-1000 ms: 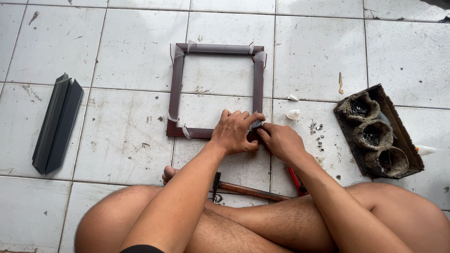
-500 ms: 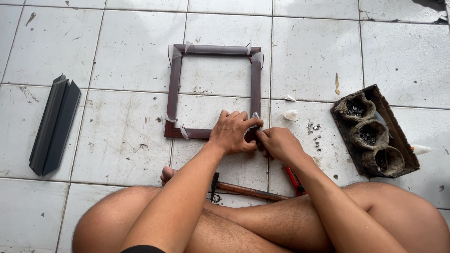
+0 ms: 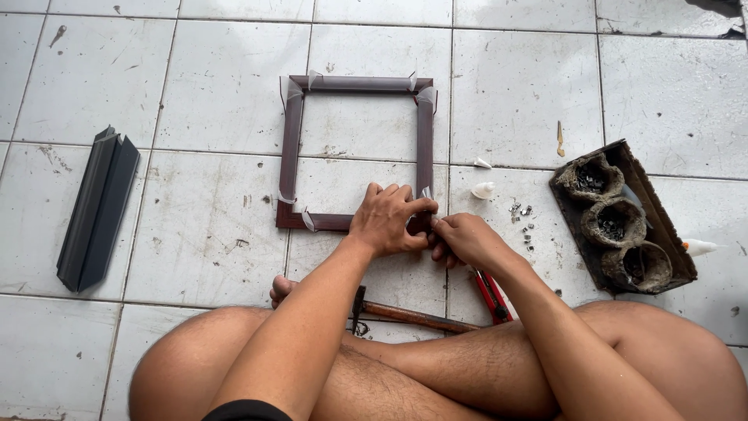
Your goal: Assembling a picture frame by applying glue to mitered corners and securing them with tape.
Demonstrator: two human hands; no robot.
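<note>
A square dark brown frame (image 3: 291, 148) lies flat on the white tiled floor, with clear tape wrapped at its corners. My left hand (image 3: 387, 218) presses down on the frame's near right corner, fingers curled over it. My right hand (image 3: 464, 240) meets it from the right, fingertips pinching at the same corner, where a bit of clear tape sticks up. The corner itself is hidden under both hands.
A hammer (image 3: 405, 313) and a red-handled tool (image 3: 492, 295) lie by my crossed legs. A dark tray (image 3: 623, 220) with three bowls of small metal parts sits at the right, loose staples (image 3: 523, 222) beside it. Dark grey profile strips (image 3: 98, 209) lie at the left.
Both hands stay on the near right corner; the fingers shift slightly there. The view has drifted a little.
</note>
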